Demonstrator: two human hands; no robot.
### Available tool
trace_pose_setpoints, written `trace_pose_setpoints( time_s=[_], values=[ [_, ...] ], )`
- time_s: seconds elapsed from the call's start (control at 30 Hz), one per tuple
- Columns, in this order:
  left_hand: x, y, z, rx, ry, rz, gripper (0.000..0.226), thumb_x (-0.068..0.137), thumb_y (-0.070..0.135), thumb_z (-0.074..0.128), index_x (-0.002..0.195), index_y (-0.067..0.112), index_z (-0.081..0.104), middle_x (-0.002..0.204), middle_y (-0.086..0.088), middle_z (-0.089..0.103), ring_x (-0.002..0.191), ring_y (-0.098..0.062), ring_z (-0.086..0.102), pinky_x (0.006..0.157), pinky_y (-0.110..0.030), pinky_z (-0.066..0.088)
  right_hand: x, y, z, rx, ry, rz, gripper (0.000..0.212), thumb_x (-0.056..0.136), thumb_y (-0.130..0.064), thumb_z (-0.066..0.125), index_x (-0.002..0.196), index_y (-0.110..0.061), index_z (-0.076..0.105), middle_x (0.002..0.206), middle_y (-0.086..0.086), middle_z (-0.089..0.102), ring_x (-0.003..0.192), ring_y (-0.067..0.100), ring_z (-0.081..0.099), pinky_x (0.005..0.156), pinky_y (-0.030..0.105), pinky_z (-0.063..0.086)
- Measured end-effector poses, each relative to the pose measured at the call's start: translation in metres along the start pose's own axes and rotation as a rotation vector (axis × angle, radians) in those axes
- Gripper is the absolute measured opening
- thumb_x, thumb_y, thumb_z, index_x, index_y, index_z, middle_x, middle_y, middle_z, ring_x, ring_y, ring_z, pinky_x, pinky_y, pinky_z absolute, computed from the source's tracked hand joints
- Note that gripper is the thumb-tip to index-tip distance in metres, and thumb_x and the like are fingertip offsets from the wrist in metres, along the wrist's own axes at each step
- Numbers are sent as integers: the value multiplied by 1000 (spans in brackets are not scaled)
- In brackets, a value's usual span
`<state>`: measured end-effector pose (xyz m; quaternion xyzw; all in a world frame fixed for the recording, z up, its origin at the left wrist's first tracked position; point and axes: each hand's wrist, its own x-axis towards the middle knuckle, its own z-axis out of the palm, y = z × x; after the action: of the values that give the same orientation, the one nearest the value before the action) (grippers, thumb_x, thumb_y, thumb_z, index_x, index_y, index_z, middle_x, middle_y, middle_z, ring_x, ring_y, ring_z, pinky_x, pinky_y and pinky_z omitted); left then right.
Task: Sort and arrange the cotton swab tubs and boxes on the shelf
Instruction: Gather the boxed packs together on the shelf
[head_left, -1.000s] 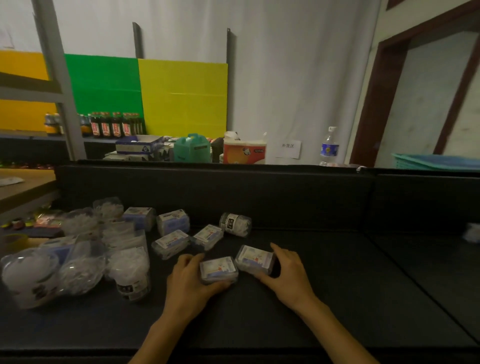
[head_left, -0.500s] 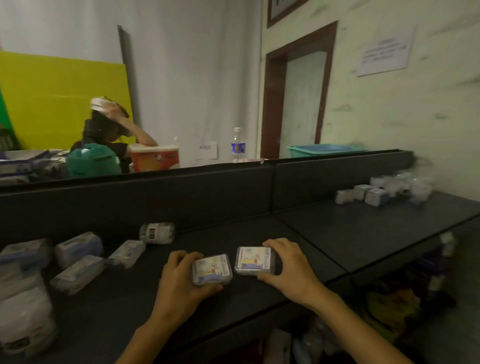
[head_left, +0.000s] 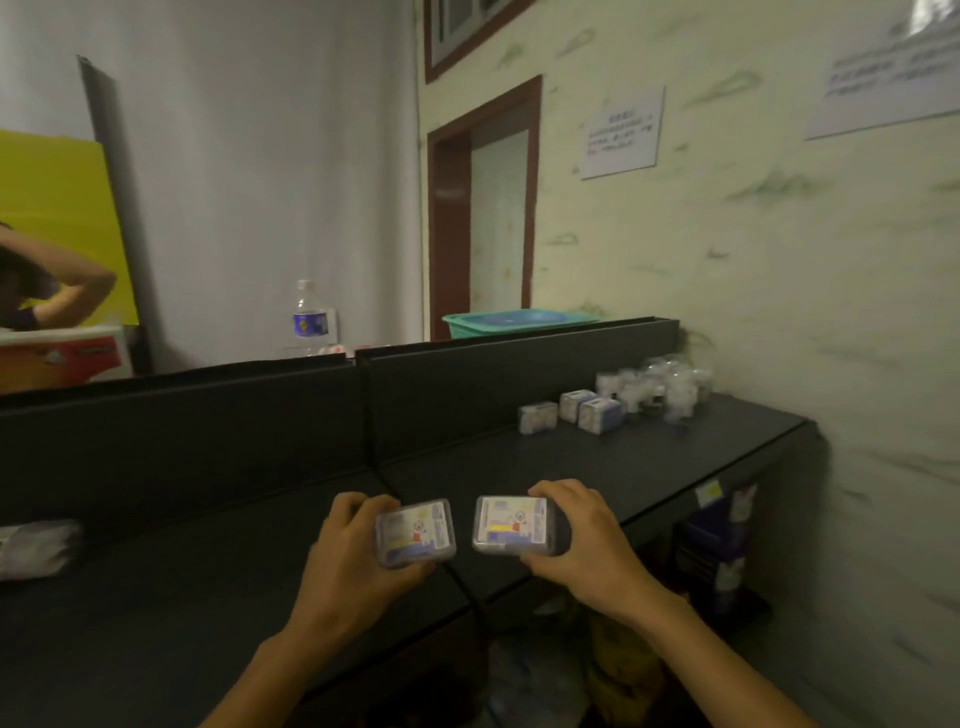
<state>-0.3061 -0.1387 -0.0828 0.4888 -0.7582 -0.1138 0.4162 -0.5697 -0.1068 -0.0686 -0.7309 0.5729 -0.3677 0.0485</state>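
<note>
Head view: my fingers (head_left: 363, 512) of my left hand (head_left: 353, 566) curl round one small swab box (head_left: 415, 531); my right hand (head_left: 584, 545) pinches a second box (head_left: 514, 525). Both boxes are held side by side, apart, above the black shelf (head_left: 208, 597). More boxes (head_left: 582, 410) and clear tubs (head_left: 665, 387) cluster at the shelf's far right end.

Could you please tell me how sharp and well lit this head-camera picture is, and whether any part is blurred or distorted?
Head view: dim indoor light, the black shelf nearly featureless; the two boxes, one in the left hand and one in the right hand, are soft, their print unreadable; the far pile of tubs and the wall notices are smeared; wide-angle bending tilts the door frame.
</note>
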Motion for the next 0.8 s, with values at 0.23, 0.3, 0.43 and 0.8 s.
trace_pose_setpoints(
  time_s=[0.23,0.3,0.43,0.8],
  values=[
    [31,65,84,4,-81,17,72,60,55,79,121,29,50,113,14,35,100,-6,46,87,-29,50,-5,91,-70,-25,51,62,64,69,-30,83,125,-25,51,117,-14,46,112,5,43,93,21,40],
    [42,80,101,6,-106,27,76,58,62,75,121,28,50,113,13,35,100,-6,46,88,-29,48,-5,111,-85,-23,70,77,64,69,-28,83,124,-24,52,117,-12,47,112,6,45,94,21,42],
    [65,100,133,29,-150,34,78,59,64,74,124,28,48,112,13,35,100,-6,45,91,-32,47,-4,149,-106,-30,96,114,64,68,-30,84,124,-24,52,116,-12,48,110,3,46,87,11,40],
    [137,103,200,68,-198,19,76,60,63,74,123,33,43,111,14,28,102,-6,40,94,-34,46,52,224,-129,-102,49,137,70,69,-49,78,127,-24,49,116,-13,43,111,8,46,94,31,45]
  ],
)
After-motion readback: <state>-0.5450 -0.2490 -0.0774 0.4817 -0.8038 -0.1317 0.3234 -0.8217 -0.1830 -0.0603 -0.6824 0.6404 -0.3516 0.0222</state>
